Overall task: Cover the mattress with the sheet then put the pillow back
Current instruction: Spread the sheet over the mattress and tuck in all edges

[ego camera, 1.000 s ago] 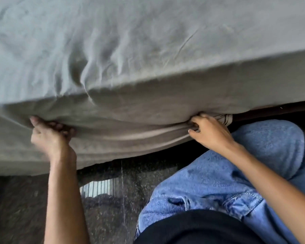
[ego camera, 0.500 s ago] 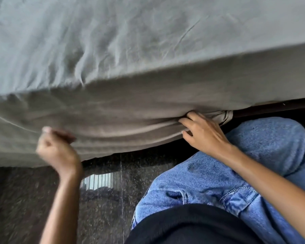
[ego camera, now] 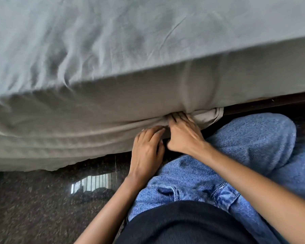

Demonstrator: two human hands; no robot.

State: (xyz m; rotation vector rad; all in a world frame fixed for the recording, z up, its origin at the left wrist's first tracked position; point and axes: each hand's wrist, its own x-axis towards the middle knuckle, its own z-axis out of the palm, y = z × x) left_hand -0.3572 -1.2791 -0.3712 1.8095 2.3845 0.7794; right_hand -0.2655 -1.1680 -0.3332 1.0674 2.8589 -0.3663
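A grey sheet (ego camera: 148, 50) lies wrinkled over the top of the mattress and hangs down its near side, hiding the mattress itself. To the left its loose lower edge (ego camera: 60, 155) droops to the floor. My right hand (ego camera: 184, 136) pushes its straight fingers into a bunched fold of the sheet at the mattress's bottom edge. Close beside it on the left, my left hand (ego camera: 146, 148) rests on the hanging sheet with its fingers laid against the cloth. No pillow is in view.
A dark wooden bed frame (ego camera: 271, 103) shows under the mattress at the right. My knees in blue jeans (ego camera: 245, 147) are bent close to the bed. Below lies a dark speckled glossy floor (ego camera: 33, 199) with a bright window reflection (ego camera: 92, 182).
My left hand let go of the sheet at the far left and swung right, now beside my right hand. My right hand went from gripping the bunched fold to pushing into it.
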